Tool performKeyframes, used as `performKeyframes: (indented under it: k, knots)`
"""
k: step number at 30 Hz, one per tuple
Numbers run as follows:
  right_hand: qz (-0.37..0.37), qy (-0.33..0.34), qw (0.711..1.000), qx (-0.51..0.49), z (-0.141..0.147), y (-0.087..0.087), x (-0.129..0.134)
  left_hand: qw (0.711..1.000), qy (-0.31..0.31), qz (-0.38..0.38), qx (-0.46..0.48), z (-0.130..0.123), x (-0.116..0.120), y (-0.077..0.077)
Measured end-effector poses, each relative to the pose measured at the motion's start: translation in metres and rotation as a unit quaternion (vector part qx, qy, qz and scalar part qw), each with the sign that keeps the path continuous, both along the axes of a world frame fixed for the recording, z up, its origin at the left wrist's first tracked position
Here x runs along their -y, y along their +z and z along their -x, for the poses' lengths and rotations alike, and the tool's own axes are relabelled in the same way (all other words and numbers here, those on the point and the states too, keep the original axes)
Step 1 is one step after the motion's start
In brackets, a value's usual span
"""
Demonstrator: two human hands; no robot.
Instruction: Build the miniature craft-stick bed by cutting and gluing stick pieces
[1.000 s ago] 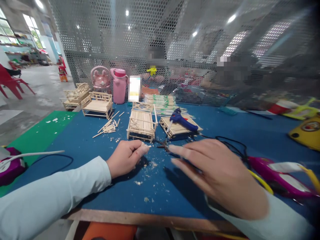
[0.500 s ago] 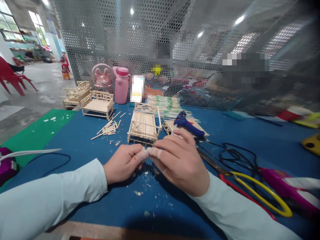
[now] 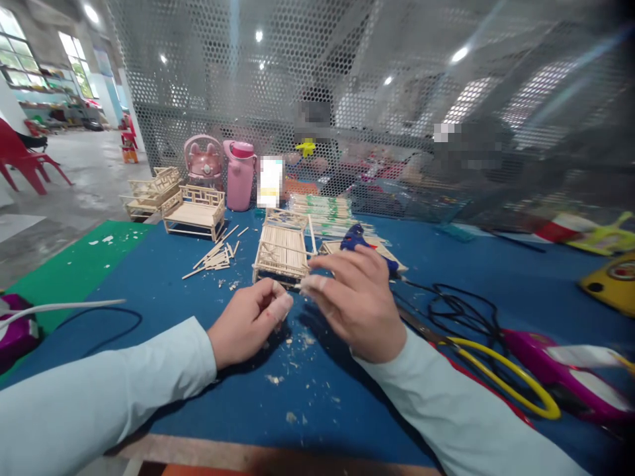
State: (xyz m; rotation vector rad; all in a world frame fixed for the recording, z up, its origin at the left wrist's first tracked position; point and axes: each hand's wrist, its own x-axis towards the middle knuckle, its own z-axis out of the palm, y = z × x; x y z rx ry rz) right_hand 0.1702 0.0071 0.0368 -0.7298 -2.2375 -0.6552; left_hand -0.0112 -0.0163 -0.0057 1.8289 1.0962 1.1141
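Note:
My left hand (image 3: 251,324) is closed, its thumb pressed against the curled fingers; whatever it may hold is hidden. Just to the right, my right hand (image 3: 364,301) is curled with thumb and fingertips drawn together. A tiny pale bit shows at its thumb tip, too small to name. Tape or a pale coating covers parts of the fingers of both hands. Directly beyond them stands a miniature bench (image 3: 282,244) made of thin wooden sticks. A blue glue gun (image 3: 358,237) lies behind my right hand, partly covered by it, over a flat stick panel (image 3: 330,247).
A finished-looking miniature bench (image 3: 193,210) and loose sticks (image 3: 215,258) are at the left. A pink bottle (image 3: 240,175) and bundled sticks (image 3: 320,211) stand before the mesh screen (image 3: 208,79). Yellow-handled scissors (image 3: 516,373), a black cable (image 3: 464,311) and a purple device (image 3: 560,373) lie right.
My hands have moved apart; before, their fingertips met. The right hand has shifted slightly up and covers more of the glue gun. The camera view has moved a little.

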Motion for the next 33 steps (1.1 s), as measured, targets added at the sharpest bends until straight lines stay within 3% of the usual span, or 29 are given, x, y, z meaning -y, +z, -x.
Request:
performKeyframes:
  k: [7,11,16,23,33]
  knots:
    - [-0.035,-0.044,0.998,-0.024,-0.003,-0.008,-0.029,0.991,0.103,-0.083,-0.025,0.005,-0.012,-0.003]
    - [-0.052,-0.061,0.997,-0.002,0.002,-0.01,-0.03,0.977,0.12,-0.125,-0.127,0.005,-0.022,0.0]
    - [-0.073,-0.081,0.994,0.014,0.002,-0.011,-0.031,0.938,0.165,-0.19,-0.239,0.0,-0.033,0.01]
    - [-0.074,-0.079,0.994,0.01,0.004,-0.013,-0.032,0.903,0.157,-0.201,-0.346,-0.008,-0.041,0.014]
    - [-0.043,-0.049,0.998,-0.023,0.002,-0.011,-0.03,0.894,0.153,-0.172,-0.385,-0.01,-0.042,0.02]
